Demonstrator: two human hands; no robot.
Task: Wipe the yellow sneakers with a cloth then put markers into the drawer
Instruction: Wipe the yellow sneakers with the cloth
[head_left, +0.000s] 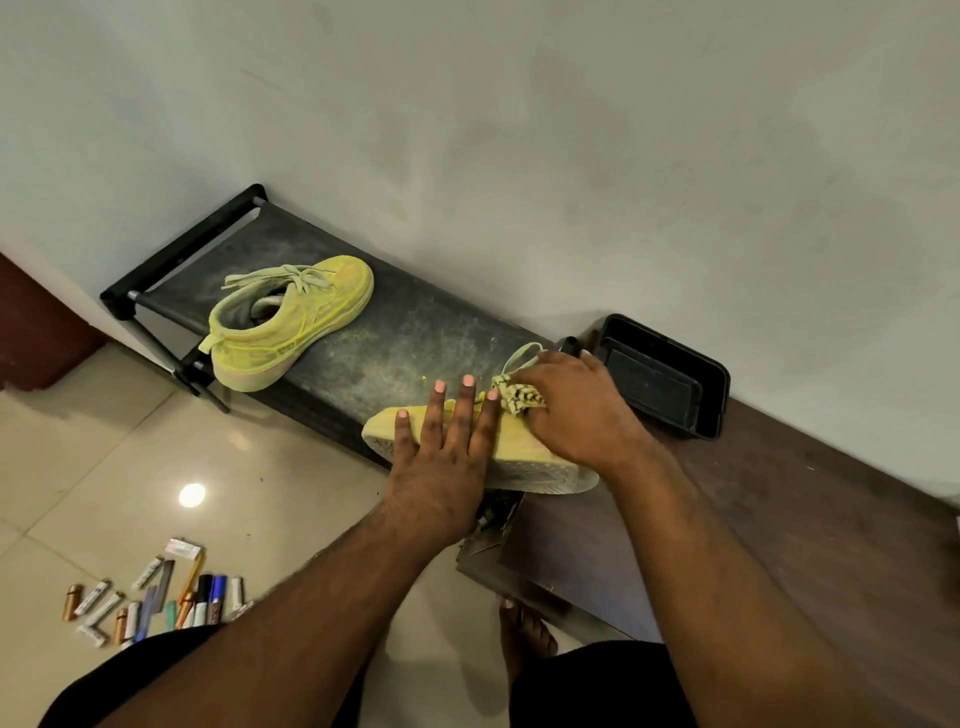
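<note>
Two yellow sneakers: the first sneaker (291, 322) stands upright on the dusty black shoe rack (415, 332), and the second sneaker (519, 452) lies on its side at the rack's near edge, pressed by the flat, straight-fingered left hand (441, 467). The right hand (576, 410) has its fingers curled round a patterned cloth (519, 397) held against that shoe. About a dozen markers (156, 603) lie on the tiled floor (130, 467), labels unreadable; a black tray (670, 379) rests on the brown bench (805, 519).

Both bare forearms reach forward and slightly inward from the lower edge of the view. The left hand (441, 457) lies flat, palm down, fingers straight and spread. The right hand (576, 410) is bent at the wrist, fingers curled in a closed grip.
</note>
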